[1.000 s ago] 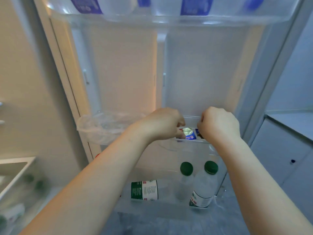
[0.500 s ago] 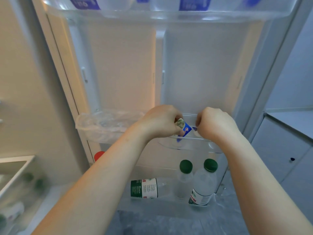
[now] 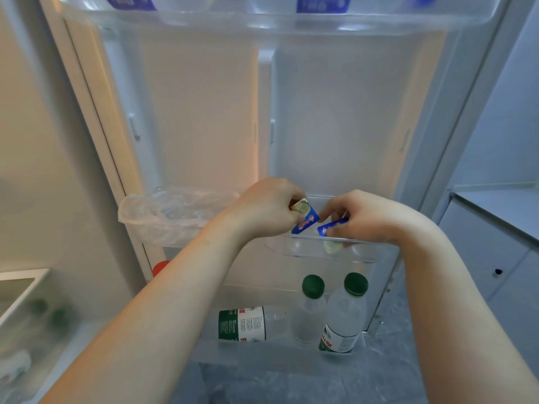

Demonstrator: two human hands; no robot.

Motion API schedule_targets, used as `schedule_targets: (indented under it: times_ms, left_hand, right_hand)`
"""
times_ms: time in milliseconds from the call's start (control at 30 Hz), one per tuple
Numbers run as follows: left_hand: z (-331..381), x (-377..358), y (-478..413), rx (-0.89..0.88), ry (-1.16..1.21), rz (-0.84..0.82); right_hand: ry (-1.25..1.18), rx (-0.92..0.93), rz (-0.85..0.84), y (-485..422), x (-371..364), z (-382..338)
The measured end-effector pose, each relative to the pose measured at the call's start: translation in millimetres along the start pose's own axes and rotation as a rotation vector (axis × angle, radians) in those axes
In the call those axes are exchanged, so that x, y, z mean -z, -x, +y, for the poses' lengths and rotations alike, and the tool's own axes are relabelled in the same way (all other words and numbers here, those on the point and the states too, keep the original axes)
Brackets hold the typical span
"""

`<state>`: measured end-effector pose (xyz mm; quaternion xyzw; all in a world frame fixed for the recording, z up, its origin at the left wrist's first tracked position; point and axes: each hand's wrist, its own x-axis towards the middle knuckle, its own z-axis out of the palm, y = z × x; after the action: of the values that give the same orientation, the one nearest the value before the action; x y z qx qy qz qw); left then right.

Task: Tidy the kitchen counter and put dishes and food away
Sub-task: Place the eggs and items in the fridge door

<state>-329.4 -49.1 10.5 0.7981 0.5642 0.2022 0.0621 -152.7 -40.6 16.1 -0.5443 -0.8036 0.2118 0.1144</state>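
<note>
**Two Small Packets Held Over the Fridge Door Bin**

Both hands are raised in front of the open fridge door, close together over a clear door bin (image 3: pixel 368 253) on its right half. The left hand (image 3: pixel 265 208) has its fingers curled in and pinches a blue packet (image 3: pixel 304 222), which tilts with its gold-green end up by the fingertips and its blue end down toward the bin's rim. The right hand (image 3: pixel 370 217) is likewise curled, pinching a second blue packet (image 3: pixel 332 227) just beside the first. The two packets are near each other but do not clearly touch. Both sit at about the height of the bin's front edge, held rather than lying in it.

Inside the bin, below the right hand, lies a pale piece (image 3: pixel 331 246) (too blurred through the plastic to identify). In the bin to the left there is a crumpled clear plastic bag (image 3: pixel 172 211).

On the lowest door shelf a bottle with a green and white label (image 3: pixel 245 323) lies on its side. To its right stand two upright clear bottles with green caps (image 3: pixel 310 312) (image 3: pixel 346 316), side by side. A top door shelf (image 3: pixel 262 23) holds blue-labelled containers, cut off by the frame edge.
</note>
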Motion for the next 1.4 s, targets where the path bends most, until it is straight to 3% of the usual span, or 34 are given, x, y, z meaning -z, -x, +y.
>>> schedule_targets:
  times_ms: [100,233,467,733,1000,1400]
  left_hand:
    - [0.5,0.0,-0.2,0.000,0.008,0.027]
    - [0.1,-2.3,-0.4,0.006,0.021,0.067]
    - [1.6,3.7,6.3,-0.047,0.200,0.306]
    - [-35.1,33.7,37.4,0.123,0.280,0.573]
    - [-73.1,64.4,100.4,0.397,0.178,0.795]
    - [-59.2,50.8,242.8,0.999,0.056,1.099]
  right_hand:
    - [-0.140,-0.015,0.009,-2.0,-2.6,0.7]
    - [-0.058,-0.024,0.122,-5.7,-3.1,-0.3]
    - [-0.054,-0.051,0.354,-13.1,-2.7,-8.5]
    - [-0.233,0.223,0.542,-24.0,-10.6,-63.8]
    - [-0.364,0.560,0.535,-36.6,-47.7,-149.1]
    - [-0.467,0.953,0.063,-12.8,-138.2,-226.0]
